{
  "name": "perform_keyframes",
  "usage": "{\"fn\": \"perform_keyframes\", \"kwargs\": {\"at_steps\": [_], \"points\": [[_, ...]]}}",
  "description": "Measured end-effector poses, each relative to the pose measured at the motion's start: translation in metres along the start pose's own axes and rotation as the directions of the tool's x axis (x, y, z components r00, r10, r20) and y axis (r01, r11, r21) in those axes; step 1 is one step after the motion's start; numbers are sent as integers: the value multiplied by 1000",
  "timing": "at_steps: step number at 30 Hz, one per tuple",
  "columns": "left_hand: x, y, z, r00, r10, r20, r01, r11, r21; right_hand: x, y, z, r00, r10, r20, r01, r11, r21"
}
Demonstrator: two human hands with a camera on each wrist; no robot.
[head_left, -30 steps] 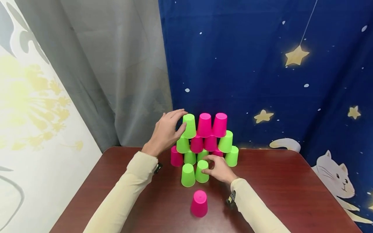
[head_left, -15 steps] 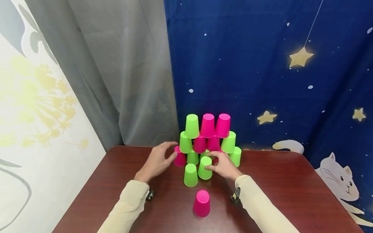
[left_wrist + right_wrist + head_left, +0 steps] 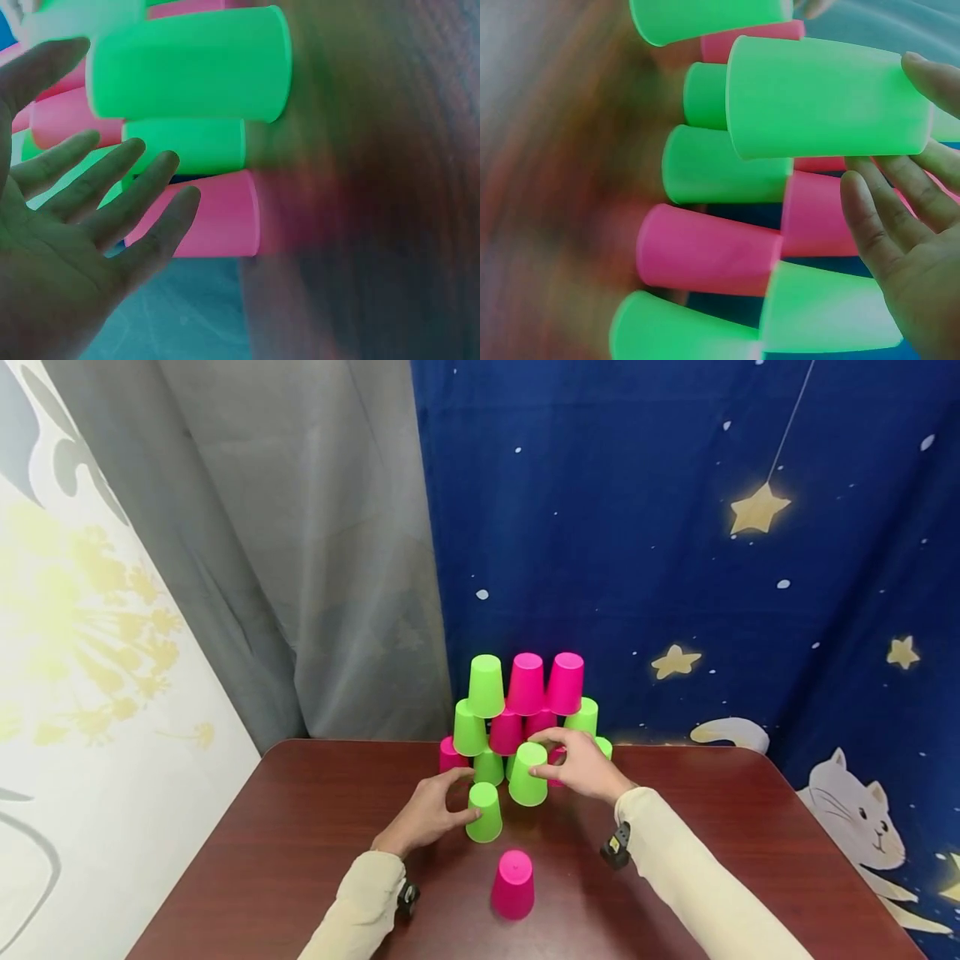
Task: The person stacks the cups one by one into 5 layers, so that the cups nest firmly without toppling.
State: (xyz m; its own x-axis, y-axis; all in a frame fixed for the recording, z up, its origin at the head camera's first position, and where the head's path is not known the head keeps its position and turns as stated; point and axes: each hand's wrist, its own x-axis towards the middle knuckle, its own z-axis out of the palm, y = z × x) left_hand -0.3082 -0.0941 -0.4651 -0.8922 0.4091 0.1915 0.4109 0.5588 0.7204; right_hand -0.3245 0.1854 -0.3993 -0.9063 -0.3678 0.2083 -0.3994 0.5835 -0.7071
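Note:
My right hand (image 3: 583, 766) pinches an upside-down green cup (image 3: 528, 777) between thumb and fingers, held up in front of the stacked cups. In the right wrist view the thumb (image 3: 934, 84) lies on one side of this green cup (image 3: 825, 97) near its base, with fingers on the other side. My left hand (image 3: 423, 814) is spread beside a second upside-down green cup (image 3: 484, 814) standing on the table, thumb and fingertips right at its side. The left wrist view shows the left fingers (image 3: 150, 195) extended and apart, with that green cup (image 3: 187, 67) close to the thumb tip.
Behind the hands stands a three-tier wall of upside-down green and pink cups; a pink cup (image 3: 527, 683) is in the middle of its top row. A single pink cup (image 3: 513, 887) stands nearer on the brown table (image 3: 300, 827). Grey and blue curtains (image 3: 600, 527) hang behind.
My right hand has lifted the green cup off the table, up toward the stack. My left hand has left the top-left green cup and come down to the front green cup.

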Motion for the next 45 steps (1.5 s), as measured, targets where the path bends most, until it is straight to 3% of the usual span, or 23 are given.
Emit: {"fn": "perform_keyframes", "kwargs": {"at_steps": [8, 18, 24, 37, 45], "points": [[-1, -4, 10, 1000, -8, 4, 8, 1000, -27, 10, -22, -27, 998, -60, 18, 60, 998, -34], [1, -5, 16, 1000, 1, 26, 1, 999, -49, 18, -36, -52, 997, -59, 39, 61, 997, -56], [0, -5, 17, 999, -3, 43, 7, 996, -94, 21, -52, -71, 998, -45, 46, 49, 995, -84], [1, -6, 14, 999, 1, 38, 3, 996, -89, 31, -74, -109, 996, -68, 52, 72, 993, -97], [0, -4, 14, 999, -2, 39, 4, 998, -71, 37, -88, -127, 997, -72, -1, 72, 995, -73]]}}
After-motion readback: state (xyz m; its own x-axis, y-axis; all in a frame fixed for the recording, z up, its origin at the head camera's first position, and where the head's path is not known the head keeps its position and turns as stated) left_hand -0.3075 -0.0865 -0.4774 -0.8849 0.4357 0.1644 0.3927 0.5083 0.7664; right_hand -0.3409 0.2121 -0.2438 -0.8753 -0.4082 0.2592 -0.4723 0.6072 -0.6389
